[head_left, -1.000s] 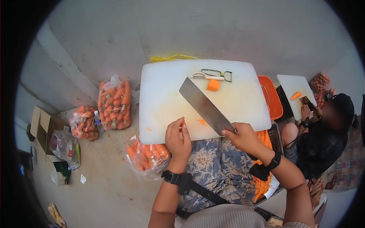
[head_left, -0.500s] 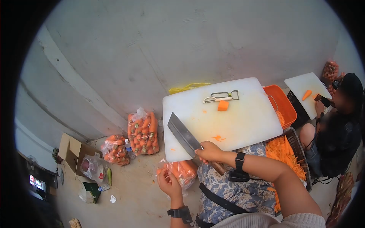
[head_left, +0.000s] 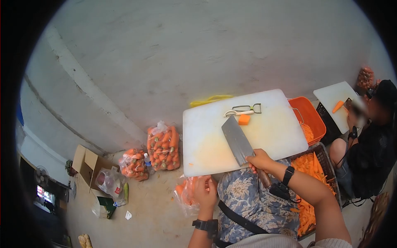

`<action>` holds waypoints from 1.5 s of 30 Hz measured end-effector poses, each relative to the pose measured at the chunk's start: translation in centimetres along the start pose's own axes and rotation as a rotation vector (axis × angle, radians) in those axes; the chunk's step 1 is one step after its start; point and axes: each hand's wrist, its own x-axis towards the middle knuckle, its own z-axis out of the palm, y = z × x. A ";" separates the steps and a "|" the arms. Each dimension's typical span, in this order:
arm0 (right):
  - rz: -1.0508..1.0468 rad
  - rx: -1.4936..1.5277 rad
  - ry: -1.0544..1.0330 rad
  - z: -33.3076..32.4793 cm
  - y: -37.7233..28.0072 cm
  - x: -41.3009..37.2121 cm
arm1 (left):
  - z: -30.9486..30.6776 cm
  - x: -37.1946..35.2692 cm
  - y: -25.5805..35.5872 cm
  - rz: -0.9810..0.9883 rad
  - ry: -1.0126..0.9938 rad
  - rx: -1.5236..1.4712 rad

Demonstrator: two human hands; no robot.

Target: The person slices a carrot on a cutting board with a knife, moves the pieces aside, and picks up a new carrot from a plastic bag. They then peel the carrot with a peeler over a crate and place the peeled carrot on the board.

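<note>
My right hand is closed on a cleaver where blade meets wooden handle. The broad blade reaches over a white cutting board. Beyond its tip lie a short orange carrot piece and a pair of peelers. My left hand is raised just off the board's near edge, its fingers curled together; what they hold, if anything, is hidden. Behind and beside it is a clear plastic bag of carrots, partly covered by the hand.
Left of the board stand two bags of carrots, a bottle and a cardboard box. To the right are an orange bin and a crate of carrot shreds. Another person works at a second board.
The cleaver has swung right across the board, its blade now showing broader. My left hand has risen and moved right, closer to the board's edge. The view has shifted slightly.
</note>
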 end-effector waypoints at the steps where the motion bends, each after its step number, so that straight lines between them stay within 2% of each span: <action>1: -0.004 -0.006 -0.005 -0.8 0.1 -0.7 | 0.1 0.1 0.6 -0.008 -0.011 -0.012; 3: 0.053 -0.107 -0.026 -2.4 0.3 -2.3 | 0.4 0.0 1.0 -0.012 -0.016 -0.026; 8: 0.040 -0.170 0.000 -6.8 1.1 -4.5 | 0.7 -0.3 1.5 -0.003 -0.038 -0.023; 15: 0.029 -0.191 0.156 -15.0 1.4 -6.9 | -0.1 -0.7 1.0 -0.024 -0.035 -0.016; 17: 0.058 -0.218 0.323 -18.0 1.6 -7.0 | -0.4 -0.6 0.9 -0.037 -0.040 -0.016; 18: 0.056 -0.215 0.337 -19.5 1.4 -7.2 | -0.5 -0.3 0.7 -0.029 -0.045 -0.027; 20: 0.028 -0.283 0.575 -21.9 1.0 -7.4 | -0.8 0.3 0.2 0.022 -0.047 0.038; 21: 0.023 -0.283 0.586 -22.7 1.2 -7.3 | -0.7 0.8 0.0 0.017 -0.021 0.005; 23: -0.016 -0.268 0.781 -24.0 1.1 -6.9 | -0.6 2.4 0.3 0.050 -0.027 0.023; 26: -0.120 -0.301 0.718 -22.4 0.3 -8.3 | 0.4 5.1 3.4 -0.001 -0.060 -0.001; 30: -0.051 -0.258 0.554 -19.3 0.7 -8.2 | 2.9 9.3 5.6 0.042 -0.137 0.007; 32: -0.054 -0.197 0.421 -18.3 1.7 -6.9 | 4.9 11.2 6.1 0.230 -0.131 0.127; 33: -0.060 -0.191 0.418 -18.0 1.8 -6.6 | 5.7 12.1 6.6 0.236 -0.129 0.133; 35: -0.070 -0.269 0.437 -17.3 2.0 -5.9 | 7.2 13.6 7.3 0.296 -0.313 0.259; 36: -0.073 -0.262 0.438 -17.3 2.2 -5.7 | 8.2 14.0 7.1 0.302 -0.314 0.262; 39: -0.114 -0.372 0.500 -17.5 2.7 -5.4 | 11.5 15.3 6.4 0.272 -0.481 0.274; 42: -0.043 -0.360 0.522 -17.2 2.2 -5.7 | 15.7 15.9 5.0 0.300 -0.463 0.265; 45: -0.146 -0.551 0.596 -16.4 2.2 -5.9 | 19.5 15.9 4.0 0.354 -0.435 0.273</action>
